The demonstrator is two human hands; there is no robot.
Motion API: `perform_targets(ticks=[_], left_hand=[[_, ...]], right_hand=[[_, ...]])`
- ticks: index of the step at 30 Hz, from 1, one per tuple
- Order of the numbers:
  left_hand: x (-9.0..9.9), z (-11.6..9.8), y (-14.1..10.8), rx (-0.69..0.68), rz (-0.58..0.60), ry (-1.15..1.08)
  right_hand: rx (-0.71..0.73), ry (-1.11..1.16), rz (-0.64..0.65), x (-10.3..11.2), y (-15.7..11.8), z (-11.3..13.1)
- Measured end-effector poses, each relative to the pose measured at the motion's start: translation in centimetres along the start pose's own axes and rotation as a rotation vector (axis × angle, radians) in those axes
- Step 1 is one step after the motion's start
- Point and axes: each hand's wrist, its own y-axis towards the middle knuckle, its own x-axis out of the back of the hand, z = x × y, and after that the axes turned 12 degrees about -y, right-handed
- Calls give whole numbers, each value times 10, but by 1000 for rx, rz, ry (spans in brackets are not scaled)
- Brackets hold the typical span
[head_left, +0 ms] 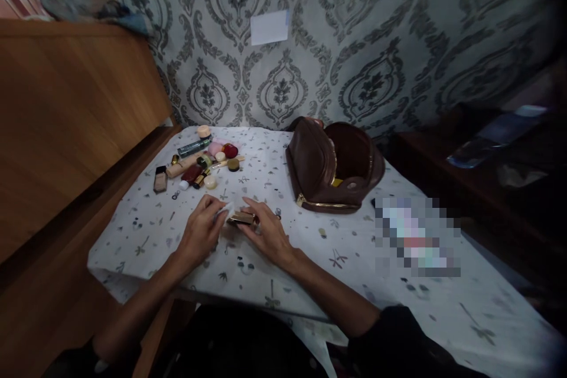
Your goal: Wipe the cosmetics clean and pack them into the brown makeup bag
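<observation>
Dark clothing (261, 342) lies closest to us, and our forearms (325, 289) reach over the patterned tablecloth (305, 254). Our left hand (199, 227) pinches a white tissue-like piece (230, 207) right beside the gold-coloured case (241, 218) gripped in our right hand (271, 233); our fingers partly cover both. Past our left hand lie clustered cosmetics (192, 174). Beyond our right hand, an open brown bag (310, 156) blocks some of the wall (283, 91); right of it lies a pixelated object (414, 236).
</observation>
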Motion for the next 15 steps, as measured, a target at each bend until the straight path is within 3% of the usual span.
perform_targets(ticks=[8, 15], left_hand=[[-8, 4, 4, -36, -22, 148], [-8, -5, 2, -59, -12, 225]], right_hand=[[-107, -117, 188, -10, 1, -25], [-121, -100, 252, -1, 2, -15]])
